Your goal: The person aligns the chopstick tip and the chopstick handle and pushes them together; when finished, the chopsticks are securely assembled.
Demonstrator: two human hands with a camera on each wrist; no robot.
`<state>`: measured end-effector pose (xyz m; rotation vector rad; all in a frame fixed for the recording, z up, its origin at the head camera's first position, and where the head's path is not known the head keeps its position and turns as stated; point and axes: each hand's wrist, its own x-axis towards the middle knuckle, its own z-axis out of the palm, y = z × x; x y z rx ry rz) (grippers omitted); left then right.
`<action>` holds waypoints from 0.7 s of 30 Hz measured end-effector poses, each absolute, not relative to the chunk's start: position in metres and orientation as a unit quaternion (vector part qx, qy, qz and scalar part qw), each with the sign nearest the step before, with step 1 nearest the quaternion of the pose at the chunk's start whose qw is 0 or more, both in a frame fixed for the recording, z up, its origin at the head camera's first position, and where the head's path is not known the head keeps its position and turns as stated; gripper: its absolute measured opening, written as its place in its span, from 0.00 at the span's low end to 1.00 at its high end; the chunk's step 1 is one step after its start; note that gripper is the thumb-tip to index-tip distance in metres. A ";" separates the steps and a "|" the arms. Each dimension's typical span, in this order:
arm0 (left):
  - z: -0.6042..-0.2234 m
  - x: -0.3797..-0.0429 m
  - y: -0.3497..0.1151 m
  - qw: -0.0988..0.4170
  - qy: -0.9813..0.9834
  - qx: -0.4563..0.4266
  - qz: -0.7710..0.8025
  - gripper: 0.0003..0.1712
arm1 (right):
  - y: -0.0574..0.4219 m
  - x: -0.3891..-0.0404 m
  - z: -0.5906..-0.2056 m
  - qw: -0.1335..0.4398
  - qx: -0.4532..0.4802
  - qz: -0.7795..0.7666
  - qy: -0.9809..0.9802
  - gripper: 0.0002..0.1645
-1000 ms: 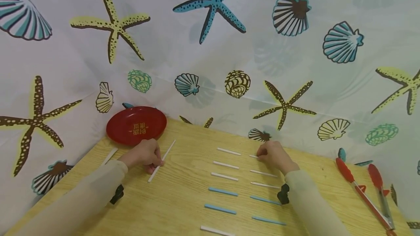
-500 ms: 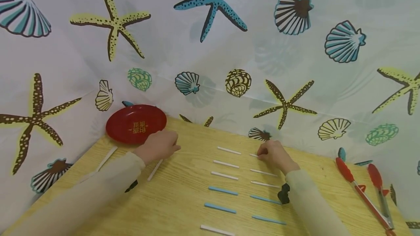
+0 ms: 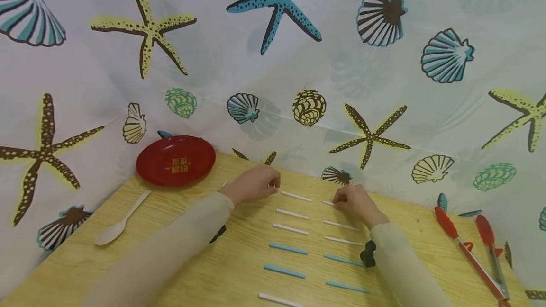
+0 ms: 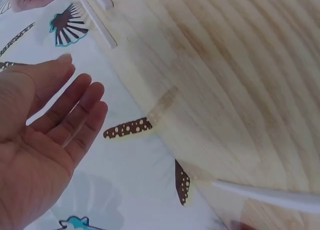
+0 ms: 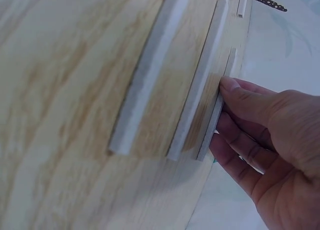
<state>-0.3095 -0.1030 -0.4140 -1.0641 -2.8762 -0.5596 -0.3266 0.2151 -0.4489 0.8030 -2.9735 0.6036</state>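
My right hand [image 3: 356, 204] pinches the farthest white stick [image 5: 215, 120] of the right column between thumb and fingers, close to the table top. My left hand [image 3: 253, 184] hovers over the far part of the table, by the end of the farthest white stick [image 3: 296, 196] in the left column. In the left wrist view its fingers [image 4: 82, 117] are loosely bent with nothing between them. A longer white stick [image 4: 265, 194] lies on the table behind the left hand, mostly hidden by it in the head view.
Two columns of white and blue sticks [image 3: 285, 270] run down the table [image 3: 230, 269]. A red plate [image 3: 175, 161] sits at the far left corner, a white spoon [image 3: 123, 219] before it. Red-tipped tongs [image 3: 473, 255] lie at right. A patterned curtain [image 3: 273, 75] hangs behind.
My left hand has left the longer white stick and moved right toward the left column, uncovering the spoon. The right hand has stayed in place on its stick.
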 end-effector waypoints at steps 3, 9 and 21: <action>-0.417 -0.317 -0.089 -0.009 -0.925 -0.350 -0.147 0.07 | 0.216 -0.327 -0.448 0.007 0.259 0.193 -0.946 0.03; -0.422 -0.328 -0.066 -0.006 -0.933 -0.346 -0.100 0.13 | 0.217 -0.326 -0.448 0.004 0.254 0.192 -0.948 0.02; -0.440 -0.340 -0.030 -0.024 -0.942 -0.315 -0.116 0.06 | 0.218 -0.327 -0.447 0.006 0.285 0.180 -0.941 0.02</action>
